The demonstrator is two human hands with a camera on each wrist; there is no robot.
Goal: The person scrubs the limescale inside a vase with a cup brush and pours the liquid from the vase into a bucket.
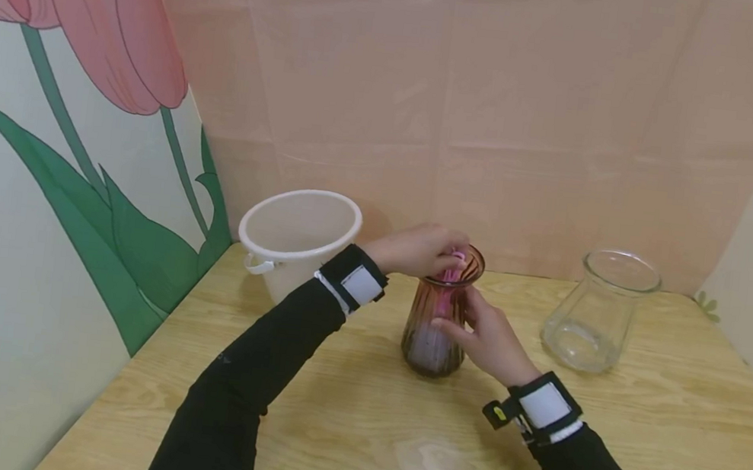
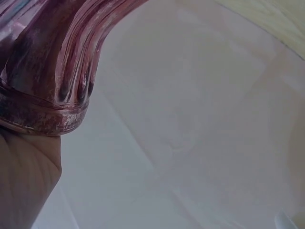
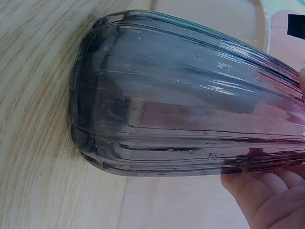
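A ribbed, pink-to-dark tinted glass vase [image 1: 429, 348] stands upright on the wooden table [image 1: 356, 432]. My left hand [image 1: 416, 251] hovers over its mouth, fingers curled round a pink object [image 1: 457, 262] that dips into the neck; what it is stays unclear. My right hand [image 1: 486, 338] grips the vase body from the right side. The left wrist view is filled by the vase neck and rim [image 2: 52, 71], with part of the hand [image 2: 24, 186] below. In the right wrist view the vase [image 3: 181, 119] fills the frame above my fingers [image 3: 267, 195].
A white plastic bucket [image 1: 299, 231] stands at the back left by the wall. A clear glass vase [image 1: 599, 312] stands at the back right. Pink and flower-printed panels enclose the table on three sides.
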